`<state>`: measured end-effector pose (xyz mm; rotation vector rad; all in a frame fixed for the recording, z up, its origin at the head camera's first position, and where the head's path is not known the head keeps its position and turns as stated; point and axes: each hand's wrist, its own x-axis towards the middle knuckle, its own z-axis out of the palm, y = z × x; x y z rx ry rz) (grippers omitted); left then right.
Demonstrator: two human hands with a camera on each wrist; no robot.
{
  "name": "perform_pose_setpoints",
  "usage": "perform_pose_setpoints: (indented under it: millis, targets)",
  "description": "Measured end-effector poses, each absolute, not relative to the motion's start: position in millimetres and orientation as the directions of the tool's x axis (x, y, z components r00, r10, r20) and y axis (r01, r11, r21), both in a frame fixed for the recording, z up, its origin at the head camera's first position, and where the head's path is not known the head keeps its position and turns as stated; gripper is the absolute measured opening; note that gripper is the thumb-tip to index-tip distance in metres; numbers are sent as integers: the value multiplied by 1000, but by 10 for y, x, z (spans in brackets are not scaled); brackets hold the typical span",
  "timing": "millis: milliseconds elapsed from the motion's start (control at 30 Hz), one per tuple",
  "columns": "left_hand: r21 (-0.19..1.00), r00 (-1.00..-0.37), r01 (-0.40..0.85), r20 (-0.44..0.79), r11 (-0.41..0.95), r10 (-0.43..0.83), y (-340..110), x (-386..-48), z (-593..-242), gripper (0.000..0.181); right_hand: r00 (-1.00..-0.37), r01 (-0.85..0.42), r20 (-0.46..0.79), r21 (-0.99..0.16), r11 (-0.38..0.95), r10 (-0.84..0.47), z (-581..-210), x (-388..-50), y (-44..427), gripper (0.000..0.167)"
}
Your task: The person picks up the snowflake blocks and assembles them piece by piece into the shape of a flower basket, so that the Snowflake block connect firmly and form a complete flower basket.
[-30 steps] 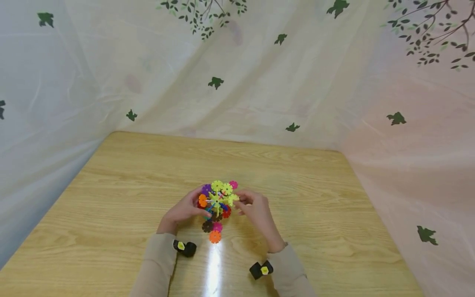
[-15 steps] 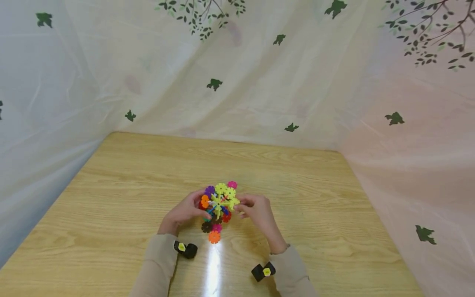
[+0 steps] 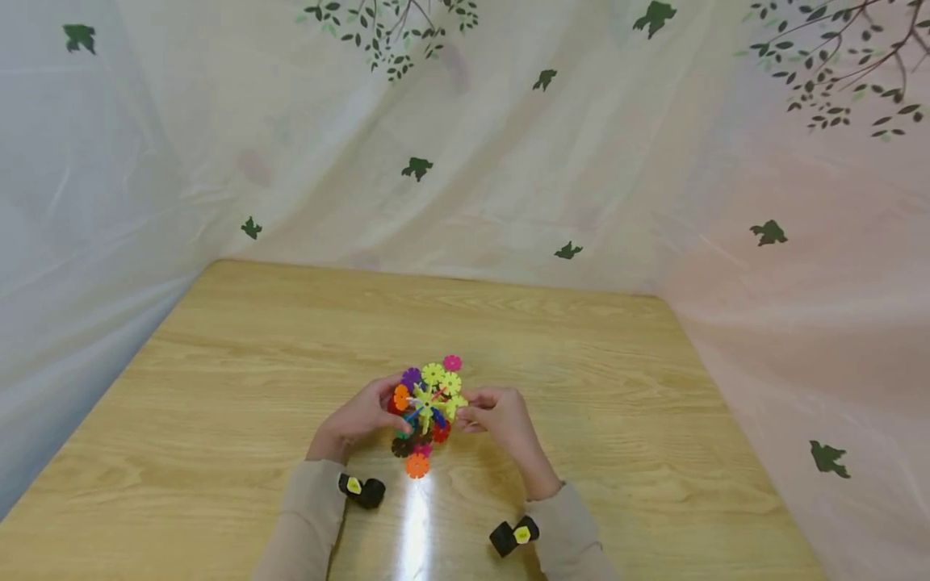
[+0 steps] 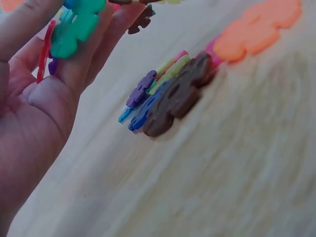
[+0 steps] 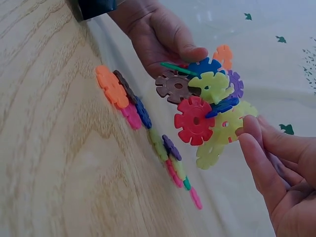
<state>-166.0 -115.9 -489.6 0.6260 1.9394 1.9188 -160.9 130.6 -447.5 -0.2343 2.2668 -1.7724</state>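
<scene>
Between both hands, raised over the table, is a cluster of interlocking flower-shaped plastic discs (image 5: 195,120) in red, brown, blue, yellow, purple and orange. From the left side my left hand (image 3: 363,415) holds the cluster; in the left wrist view its fingers curl about a teal disc (image 4: 74,34) and a red one. On the other side my right hand (image 3: 503,415) pinches a yellow disc (image 5: 232,126) at the cluster's edge between thumb and index finger. That disc's slots are partly hidden by the fingertips.
Loose discs lie in a line on the wooden table (image 3: 617,420) below the cluster, among them an orange disc (image 5: 111,87), a pink disc (image 5: 131,116) and a purple disc (image 5: 171,147). A printed cloth (image 3: 479,202) hangs behind the table. Both wrists carry black cameras.
The cluster has shifted slightly toward the person and turned a little. My right hand has come slightly nearer the person, keeping its pinch on the yellow disc; my left hand has hardly moved.
</scene>
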Motion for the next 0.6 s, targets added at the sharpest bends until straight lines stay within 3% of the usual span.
perform_pose_setpoints:
  millis: [600]
  targets:
    - [995, -798, 36, 85, -94, 597, -1145, -1690, -4894, 100, -983, 12, -57, -969, 247, -177, -4418, -1761, 1373, 24]
